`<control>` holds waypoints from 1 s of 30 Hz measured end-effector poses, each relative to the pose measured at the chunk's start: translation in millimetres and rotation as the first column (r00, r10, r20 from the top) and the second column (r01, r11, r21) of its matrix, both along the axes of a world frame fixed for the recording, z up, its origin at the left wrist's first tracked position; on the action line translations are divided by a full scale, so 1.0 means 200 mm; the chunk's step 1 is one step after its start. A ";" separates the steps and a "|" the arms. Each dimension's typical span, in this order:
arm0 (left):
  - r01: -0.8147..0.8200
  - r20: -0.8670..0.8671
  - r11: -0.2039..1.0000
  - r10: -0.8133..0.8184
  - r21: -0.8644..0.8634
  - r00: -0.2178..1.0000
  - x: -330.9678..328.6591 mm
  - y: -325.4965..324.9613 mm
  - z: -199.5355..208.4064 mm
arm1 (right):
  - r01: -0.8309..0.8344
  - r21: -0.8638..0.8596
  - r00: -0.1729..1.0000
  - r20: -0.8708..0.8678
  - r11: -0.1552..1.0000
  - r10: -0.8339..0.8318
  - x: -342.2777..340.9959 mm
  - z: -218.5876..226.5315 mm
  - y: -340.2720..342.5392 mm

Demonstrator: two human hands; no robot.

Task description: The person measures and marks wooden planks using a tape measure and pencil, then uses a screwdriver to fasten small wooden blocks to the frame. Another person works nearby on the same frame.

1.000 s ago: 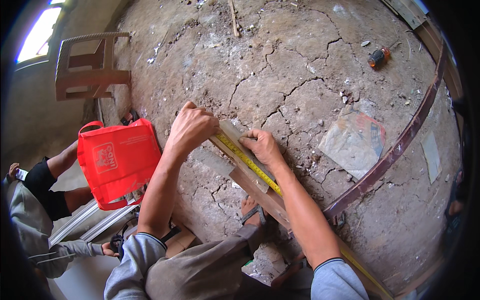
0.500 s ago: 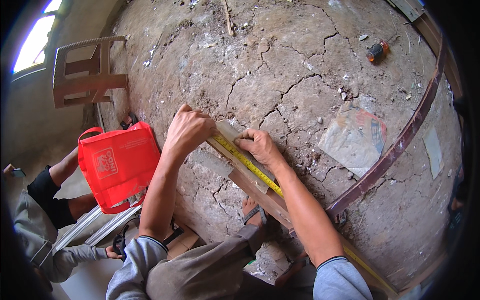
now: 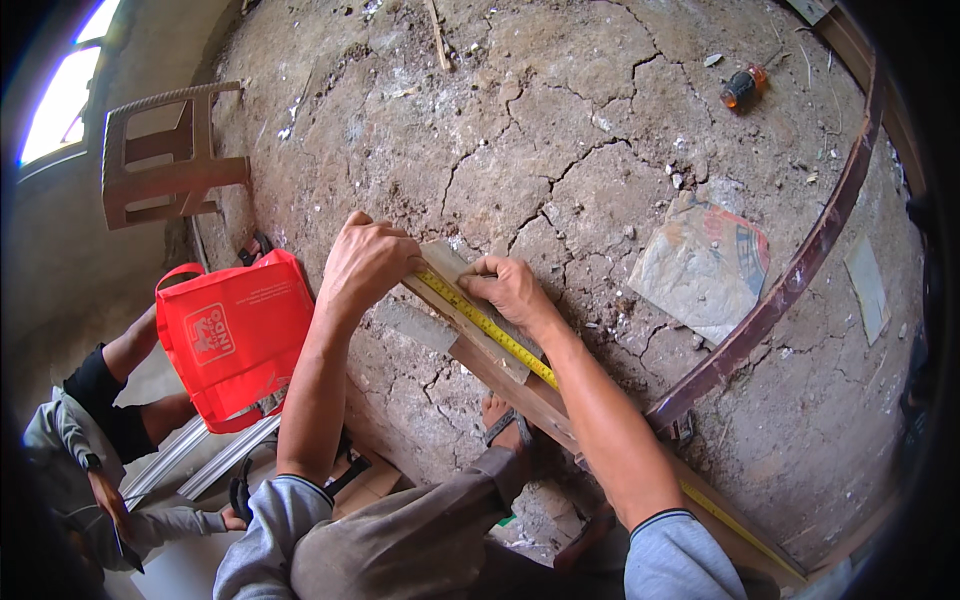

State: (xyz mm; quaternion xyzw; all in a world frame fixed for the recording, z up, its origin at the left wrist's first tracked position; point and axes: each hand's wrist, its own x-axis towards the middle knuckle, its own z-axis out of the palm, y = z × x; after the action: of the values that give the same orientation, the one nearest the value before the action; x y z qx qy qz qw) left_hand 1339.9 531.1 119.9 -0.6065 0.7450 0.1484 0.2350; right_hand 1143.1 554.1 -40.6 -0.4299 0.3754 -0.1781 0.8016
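Note:
A yellow tape measure blade (image 3: 492,331) lies stretched along a long wooden plank (image 3: 515,393), which runs diagonally from the middle toward the lower right. My left hand (image 3: 370,262) is closed around the blade's far end, at the tip of the wood. Just right of it, my right hand (image 3: 508,291) is closed in a pinch against the blade's edge and a short grey board piece (image 3: 443,257). Whatever may be between those fingertips is too small to make out. My right forearm covers part of the blade, which shows again farther down the plank.
A curved dark red strip (image 3: 790,290) arcs along the right. Beyond the hands lie a crumpled sack piece (image 3: 700,270) and a screwdriver (image 3: 743,88) on cracked ground. Leftward are a red bag (image 3: 235,335), a brown plastic stool (image 3: 175,160), metal profiles (image 3: 230,457) and another person (image 3: 85,430).
Both my hands keep their places on the tape and wood, while the view shifts slightly. The other person's raised hand with a dark object has come down at the left.

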 end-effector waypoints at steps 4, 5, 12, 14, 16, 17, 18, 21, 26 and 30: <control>0.011 0.022 1.000 -0.012 0.010 1.000 0.00 -0.01 0.00 | 0.027 -0.114 0.996 -0.087 0.993 -0.037 0.01 -0.01 0.00; 0.017 0.027 1.000 -0.018 0.015 0.999 0.00 -0.01 0.00 | 0.032 -0.112 0.994 -0.103 0.993 -0.044 0.01 -0.01 0.01; 0.041 0.026 0.999 -0.041 0.009 0.999 0.01 -0.01 -0.01 | 0.022 0.052 0.997 0.070 0.998 -0.026 0.00 0.01 0.01; 0.055 0.018 0.998 -0.055 -0.005 0.998 0.02 0.00 -0.01 | 0.005 0.006 1.000 0.028 1.000 -0.006 0.00 0.02 0.00; 0.040 0.021 0.999 -0.040 -0.003 0.999 0.02 0.00 -0.01 | -0.010 -0.049 1.000 -0.009 0.999 0.010 0.00 0.02 -0.01; 0.028 0.022 0.999 -0.028 0.016 0.999 0.02 0.00 -0.01 | -0.015 -0.064 0.999 -0.032 0.998 0.013 0.00 0.02 -0.01; 0.033 0.021 0.999 -0.033 0.005 0.999 0.02 -0.01 -0.01 | -0.008 -0.084 0.999 -0.045 0.996 0.004 0.01 0.02 -0.01; 0.034 0.021 0.999 -0.034 0.005 0.999 0.02 -0.01 -0.01 | 0.032 -0.074 0.999 -0.018 0.997 -0.033 0.01 0.02 0.01; 0.050 -0.016 0.997 -0.051 -0.052 0.999 0.03 0.00 -0.02 | 0.041 0.032 0.993 0.112 0.999 -0.044 0.02 0.01 0.02; 0.034 0.015 0.999 -0.034 -0.006 0.999 0.04 0.00 -0.02 | 0.036 -0.022 0.999 0.025 0.999 -0.036 0.02 0.01 0.01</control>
State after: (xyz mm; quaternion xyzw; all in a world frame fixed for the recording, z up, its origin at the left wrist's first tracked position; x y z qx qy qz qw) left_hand 1347.0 531.8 116.8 -0.5956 0.7538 0.1375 0.2412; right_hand 1147.3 556.1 -38.3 -0.4296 0.3712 -0.2020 0.7980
